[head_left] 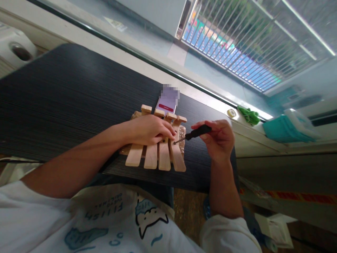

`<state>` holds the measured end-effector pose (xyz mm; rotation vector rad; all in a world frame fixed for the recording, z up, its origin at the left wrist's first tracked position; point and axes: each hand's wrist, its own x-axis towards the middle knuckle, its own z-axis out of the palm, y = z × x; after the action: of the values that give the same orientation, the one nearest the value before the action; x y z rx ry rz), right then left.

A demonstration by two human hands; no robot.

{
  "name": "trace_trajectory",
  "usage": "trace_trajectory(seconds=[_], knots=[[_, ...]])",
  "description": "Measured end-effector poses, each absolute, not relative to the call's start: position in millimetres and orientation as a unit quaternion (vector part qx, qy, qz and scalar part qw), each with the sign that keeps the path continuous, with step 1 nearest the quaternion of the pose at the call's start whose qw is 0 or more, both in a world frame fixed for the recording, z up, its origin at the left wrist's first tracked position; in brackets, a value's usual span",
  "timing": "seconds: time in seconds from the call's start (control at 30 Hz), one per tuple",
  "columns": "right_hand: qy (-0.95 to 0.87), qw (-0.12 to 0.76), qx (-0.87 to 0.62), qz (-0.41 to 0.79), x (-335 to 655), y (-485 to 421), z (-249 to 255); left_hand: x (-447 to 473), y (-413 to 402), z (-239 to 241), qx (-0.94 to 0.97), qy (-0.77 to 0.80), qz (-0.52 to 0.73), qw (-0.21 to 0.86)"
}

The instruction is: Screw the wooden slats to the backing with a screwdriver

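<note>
My right hand (219, 138) is closed around the black handle of a screwdriver (198, 132). Its thin metal shaft slants down to the left, and the tip meets a dark spot, perhaps a screw head, on the rightmost wooden slat (179, 162). Across the other pale, flared slats (151, 159) lies my left hand (150, 130), steadying them, its fingers bent and the fingertips by the rightmost slat, close to the tip. Short blocks top the slats. Under them is a crinkled brown, shiny pad (182, 135). My left palm and part of the slats are hidden.
A phone (166, 102) with a lit screen lies just behind the slats on the dark table (68, 95). Along the window ledge are a tape roll (231, 112), a green cloth (249, 116) and a teal container (280, 128). A white appliance (15, 45) stands at the far left.
</note>
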<state>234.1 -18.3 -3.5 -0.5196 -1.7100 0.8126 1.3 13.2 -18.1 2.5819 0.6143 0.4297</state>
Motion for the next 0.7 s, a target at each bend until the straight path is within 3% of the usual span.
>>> trace_trajectory(seconds=[0.3,0.7], knots=[[-0.702,0.608,-0.260,0.266,229.5,-16.8,-7.6,0.6,13.7,-18.6,0.938,0.220,0.150,0.224],[-0.700,0.613,-0.318,0.184,226.2,-17.7,-9.9,0.6,13.9,-18.7,0.936,0.218,0.154,0.228]])
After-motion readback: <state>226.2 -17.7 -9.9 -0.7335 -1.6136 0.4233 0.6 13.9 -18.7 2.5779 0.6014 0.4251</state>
